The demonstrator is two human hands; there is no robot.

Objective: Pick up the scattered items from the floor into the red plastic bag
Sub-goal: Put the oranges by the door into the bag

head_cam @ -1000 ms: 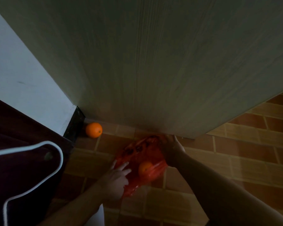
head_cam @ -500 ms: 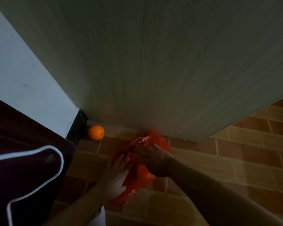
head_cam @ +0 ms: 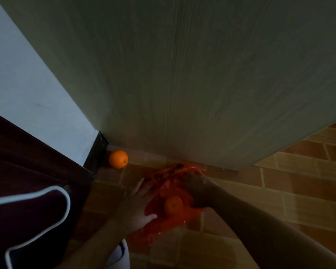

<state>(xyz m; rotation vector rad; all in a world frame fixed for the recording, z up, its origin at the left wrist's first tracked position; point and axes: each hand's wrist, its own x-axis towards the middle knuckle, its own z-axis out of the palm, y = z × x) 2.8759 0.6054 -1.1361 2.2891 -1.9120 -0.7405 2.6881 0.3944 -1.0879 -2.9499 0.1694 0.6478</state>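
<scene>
Dark maroon cushion (head_cam: 27,216) with white piping fills the lower left. Nearer the red plastic bag (head_cam: 171,202), a loose orange (head_cam: 118,159) lies unmoved in the wall corner. Left hand (head_cam: 138,208) now lies with straight fingers on the bag's left edge; right hand (head_cam: 198,191) has slid right, gripping plastic. Second orange (head_cam: 173,205) shows inside. Grey door (head_cam: 182,74) looms behind over the tiled floor (head_cam: 279,191).

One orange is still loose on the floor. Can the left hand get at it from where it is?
Probably yes: the round orange fruit lies on bare tile beyond the left hand, nothing between them.
</scene>
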